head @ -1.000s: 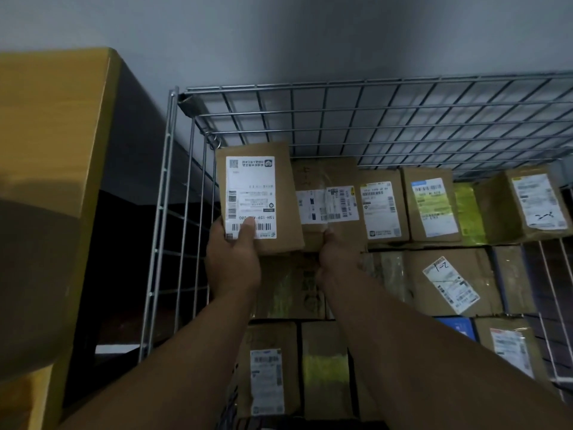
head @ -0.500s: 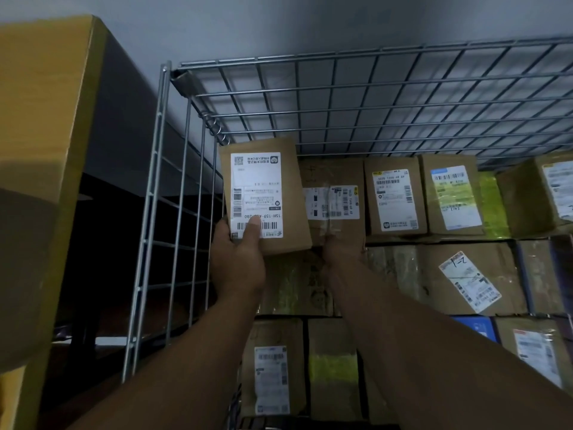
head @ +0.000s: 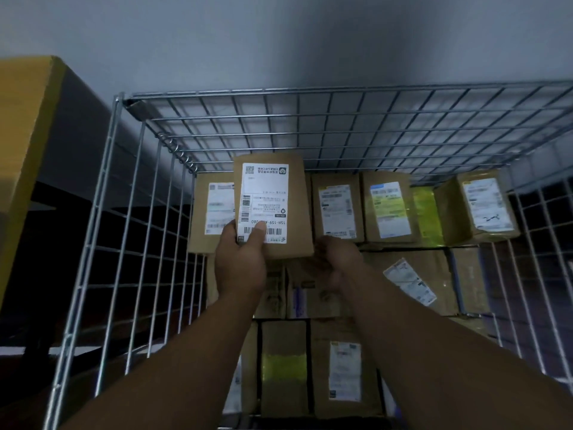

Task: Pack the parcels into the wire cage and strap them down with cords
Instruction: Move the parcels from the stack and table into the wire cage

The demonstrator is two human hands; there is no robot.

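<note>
Parcel (head: pixel 273 206), flat brown cardboard, in left hand (head: pixel 240 265)

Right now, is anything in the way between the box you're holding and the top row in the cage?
Nothing visible. The left hand holds the box right in front of the top row, with only open air between them. The box hides the spot behind it.

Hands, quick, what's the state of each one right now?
Left hand: grips the labelled parcel.
Right hand: blurred beside that parcel's lower corner; cannot tell.
</note>
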